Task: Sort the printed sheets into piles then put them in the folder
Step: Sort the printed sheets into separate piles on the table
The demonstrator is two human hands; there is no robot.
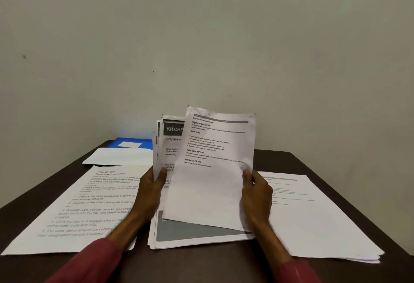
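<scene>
Both hands are raised over the middle of the dark surface (224, 264), and each is holding paper.

Left hand (149, 193): its fingers are clamped on the left edge of a stack (171, 139) of printed sheets held nearly upright. The thumb (161, 174) lies on the front and the rest are hidden behind. The top page of the stack carries a dark header beginning "KITCHE".

Right hand (257, 195): it pinches the right edge of one sheet (212, 182), thumb on the printed face. This sheet is tilted and overlaps the front of the stack. Its headings read "TASK GOAL" and "TASK DESCRIPTION".

Three piles lie flat on the surface:
- The left pile (85, 211) is headed "Guest Tray Preparation" and passes partly under the left forearm.
- The middle pile (197, 234) lies directly below the hands and shows a grey band.
- The right pile (313, 222) is by the right wrist, with its edges slightly fanned.

A blank page (118, 156) lies beyond the left pile. The blue folder (132, 141) lies closed at the far left edge, just behind that page, near the wall (201, 36). It has a white label.

Both sleeves (96, 260) are maroon.
</scene>
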